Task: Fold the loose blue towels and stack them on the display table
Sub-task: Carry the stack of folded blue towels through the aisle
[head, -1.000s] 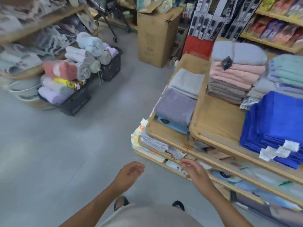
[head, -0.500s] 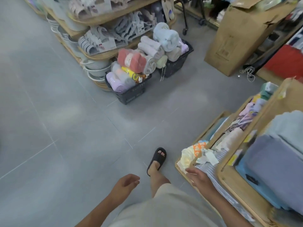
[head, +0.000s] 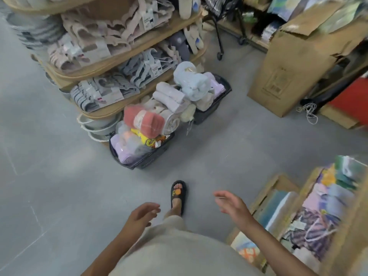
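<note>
My left hand [head: 142, 215] hangs low over the grey floor with loosely curled fingers and holds nothing. My right hand [head: 232, 204] is raised a little, fingers relaxed and spread, also holding nothing. The corner of the wooden display table [head: 264, 193] lies at the lower right, its lower tiers filled with blurred packaged goods. No blue towels are in view. A black basket [head: 147, 161] of rolled towels in pink, lilac and grey stands on the floor ahead, with a second black basket [head: 217, 102] of pale blue and white rolls behind it.
A tiered wooden shelf [head: 127, 58] of slippers and hangers fills the upper left. A tall cardboard box [head: 294, 70] stands at the upper right beside a red panel [head: 354, 100]. My sandalled foot [head: 178, 194] is on the grey floor between the baskets and the table.
The view has swung left and down, away from the table top with the blue towel stack. My right hand has lifted off the table's lower edge. The baskets are nearer.
</note>
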The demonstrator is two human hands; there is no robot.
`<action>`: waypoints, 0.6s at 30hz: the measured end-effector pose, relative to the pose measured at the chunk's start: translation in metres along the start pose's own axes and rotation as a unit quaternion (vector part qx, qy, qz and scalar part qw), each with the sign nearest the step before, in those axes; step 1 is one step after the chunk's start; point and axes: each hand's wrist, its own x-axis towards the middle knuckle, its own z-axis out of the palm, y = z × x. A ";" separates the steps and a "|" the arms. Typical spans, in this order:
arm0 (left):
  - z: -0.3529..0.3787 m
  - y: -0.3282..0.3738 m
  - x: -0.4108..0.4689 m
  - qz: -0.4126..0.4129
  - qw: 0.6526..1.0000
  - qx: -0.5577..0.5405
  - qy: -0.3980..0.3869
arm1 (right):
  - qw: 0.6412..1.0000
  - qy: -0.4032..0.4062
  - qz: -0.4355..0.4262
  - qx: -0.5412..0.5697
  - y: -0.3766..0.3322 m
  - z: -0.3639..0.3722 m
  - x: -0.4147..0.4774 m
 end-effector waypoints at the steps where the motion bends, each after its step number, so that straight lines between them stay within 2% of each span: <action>1: 0.011 0.030 0.031 0.011 1.000 0.014 -0.025 | 1.000 0.020 0.007 0.009 -0.005 -0.016 0.013; 5: 0.064 0.151 0.146 0.032 0.990 0.065 -0.122 | 0.987 0.131 0.060 0.069 -0.026 -0.080 0.058; 8: 0.116 0.246 0.228 0.050 0.969 0.106 -0.218 | 0.965 0.219 0.079 0.124 -0.051 -0.130 0.083; 12: 0.208 0.356 0.319 0.080 0.921 0.204 -0.323 | 0.902 0.343 0.102 0.240 -0.068 -0.194 0.111; 15: 0.279 0.414 0.364 0.099 0.895 0.242 -0.361 | 0.868 0.382 0.113 0.295 -0.075 -0.248 0.144; 18: 0.350 0.459 0.407 0.108 0.880 0.273 -0.373 | 0.863 0.392 0.095 0.303 -0.085 -0.335 0.189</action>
